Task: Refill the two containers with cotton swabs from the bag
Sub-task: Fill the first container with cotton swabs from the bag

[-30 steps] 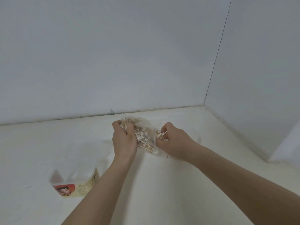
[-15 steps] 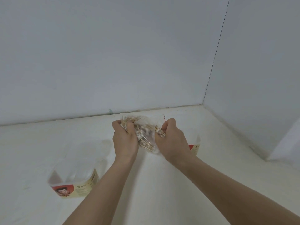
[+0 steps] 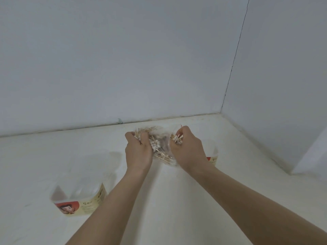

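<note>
Left hand (image 3: 138, 150), right hand (image 3: 189, 150) grip swab bag (image 3: 161, 147) (clear).

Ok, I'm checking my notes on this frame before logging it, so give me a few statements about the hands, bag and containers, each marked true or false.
1. Both hands grip the bag of swabs. True: the left hand and right hand each hold a side.
2. The bag lies flat on the table. False: it is held between the hands.
3. The left container is packed with swabs. False: no swabs show in it.
4. A second container sits behind the right hand. True.
5. The left container lies on its side. False: it stands upright.
</note>
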### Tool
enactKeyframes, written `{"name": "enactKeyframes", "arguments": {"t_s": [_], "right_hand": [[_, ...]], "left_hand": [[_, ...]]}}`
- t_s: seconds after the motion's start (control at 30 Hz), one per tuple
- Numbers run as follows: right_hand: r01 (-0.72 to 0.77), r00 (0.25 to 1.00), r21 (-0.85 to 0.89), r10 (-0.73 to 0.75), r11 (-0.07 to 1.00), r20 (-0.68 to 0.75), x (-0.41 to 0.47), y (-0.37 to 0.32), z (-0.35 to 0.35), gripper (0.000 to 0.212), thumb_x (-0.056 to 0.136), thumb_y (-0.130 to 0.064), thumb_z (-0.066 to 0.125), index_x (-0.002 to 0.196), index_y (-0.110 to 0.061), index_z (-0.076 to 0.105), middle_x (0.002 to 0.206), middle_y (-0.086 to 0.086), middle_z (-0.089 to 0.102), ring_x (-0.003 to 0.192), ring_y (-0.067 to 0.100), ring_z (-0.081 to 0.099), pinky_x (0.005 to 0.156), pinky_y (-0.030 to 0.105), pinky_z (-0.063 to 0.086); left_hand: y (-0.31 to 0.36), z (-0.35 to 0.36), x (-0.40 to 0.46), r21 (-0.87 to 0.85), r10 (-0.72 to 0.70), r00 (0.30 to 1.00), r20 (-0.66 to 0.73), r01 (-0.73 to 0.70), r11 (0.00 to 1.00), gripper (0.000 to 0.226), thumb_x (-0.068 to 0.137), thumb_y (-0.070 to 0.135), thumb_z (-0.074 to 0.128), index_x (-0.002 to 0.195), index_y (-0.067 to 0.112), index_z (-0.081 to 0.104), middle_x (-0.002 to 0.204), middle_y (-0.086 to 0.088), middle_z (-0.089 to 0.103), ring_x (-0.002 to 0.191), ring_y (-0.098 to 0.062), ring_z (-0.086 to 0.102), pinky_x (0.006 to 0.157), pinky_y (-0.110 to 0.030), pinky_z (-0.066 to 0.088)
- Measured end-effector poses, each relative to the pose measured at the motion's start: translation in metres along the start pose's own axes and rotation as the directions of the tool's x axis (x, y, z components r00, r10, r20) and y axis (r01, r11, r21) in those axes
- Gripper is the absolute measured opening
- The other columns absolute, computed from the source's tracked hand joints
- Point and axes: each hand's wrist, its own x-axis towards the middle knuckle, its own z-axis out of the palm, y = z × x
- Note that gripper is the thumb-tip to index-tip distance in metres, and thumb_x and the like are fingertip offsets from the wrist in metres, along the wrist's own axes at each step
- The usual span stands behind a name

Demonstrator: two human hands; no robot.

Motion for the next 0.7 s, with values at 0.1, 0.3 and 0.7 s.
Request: {"name": "enactKeyframes", "arguments": {"t_s": [0.1, 0.3, 0.7], "right_hand": [[-0.001, 0.999, 0.080, 0.004, 0.997, -0.040, 0.005, 0.007, 0.000, 0.015, 0.098, -0.031, 0.055, 0.091, -0.017, 0.052, 0.076, -0.003, 0.062, 0.059, 0.009, 0.052, 0.059, 0.026, 0.047], [-0.055, 0.997, 0.123, 0.048, 0.991, 0.059, 0.016, 0.013, -0.010, 0.011, 0.093, -0.026, 0.062, 0.086, -0.019, 0.057, 0.048, -0.015, 0.046, 0.040, 0.005, 0.040, 0.048, 0.021, 0.031], [-0.160, 0.969, 0.164, 0.124, 0.973, 0.213, 0.022, 0.017, -0.014, 0.010, 0.093, -0.029, 0.059, 0.090, -0.020, 0.065, 0.038, -0.011, 0.045, 0.031, 0.013, 0.037, 0.042, 0.019, 0.031]], "left_hand": [[-0.002, -0.001, 0.002, 0.029, 0.002, 1.000, 0.015, -0.002, 1.000, 0.042, 0.104, 0.039, 0.036, 0.129, 0.005, 0.039, 0.076, -0.006, 0.059, 0.077, -0.021, 0.059, 0.078, -0.043, 0.047], [-0.011, -0.003, 0.012, 0.075, -0.063, 0.998, 0.026, 0.061, 0.995, 0.040, 0.104, 0.039, 0.035, 0.127, 0.007, 0.039, 0.081, -0.004, 0.057, 0.078, -0.021, 0.056, 0.080, -0.043, 0.046], [-0.020, -0.001, 0.018, 0.108, -0.074, 0.996, 0.040, 0.069, 0.992, 0.042, 0.105, 0.039, 0.034, 0.131, 0.006, 0.037, 0.080, -0.004, 0.056, 0.075, -0.018, 0.053, 0.074, -0.039, 0.042]]}}
